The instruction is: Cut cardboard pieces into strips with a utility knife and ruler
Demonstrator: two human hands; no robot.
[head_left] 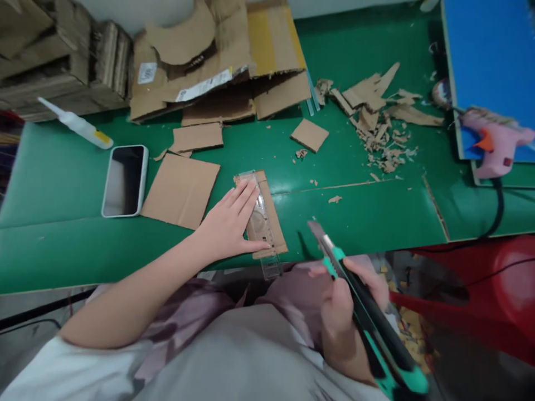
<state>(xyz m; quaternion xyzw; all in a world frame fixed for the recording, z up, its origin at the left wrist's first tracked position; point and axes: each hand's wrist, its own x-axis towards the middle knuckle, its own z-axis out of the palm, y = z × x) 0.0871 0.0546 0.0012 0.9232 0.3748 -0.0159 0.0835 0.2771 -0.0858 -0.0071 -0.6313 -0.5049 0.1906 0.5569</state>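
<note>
My left hand [234, 217] lies with fingers stretched over a clear plastic ruler [259, 220], pressing it onto a small strip of cardboard [271, 214] at the table's near edge. The ruler's lower end sticks out past the strip and over the edge. To the right, my right hand [346, 295] is closed around a black and green utility knife [368, 312]. Its blade [316, 229] is out and points up and left, apart from the cardboard. A larger cardboard square [181, 189] lies left of my left hand.
A phone [125, 181] and a white glue bottle [77, 122] lie at left. Behind are cardboard boxes [225, 61]. Torn cardboard scraps [382, 120] and a small square [310, 135] lie to the right. A pink glue gun [497, 142] rests by a blue board [493, 67].
</note>
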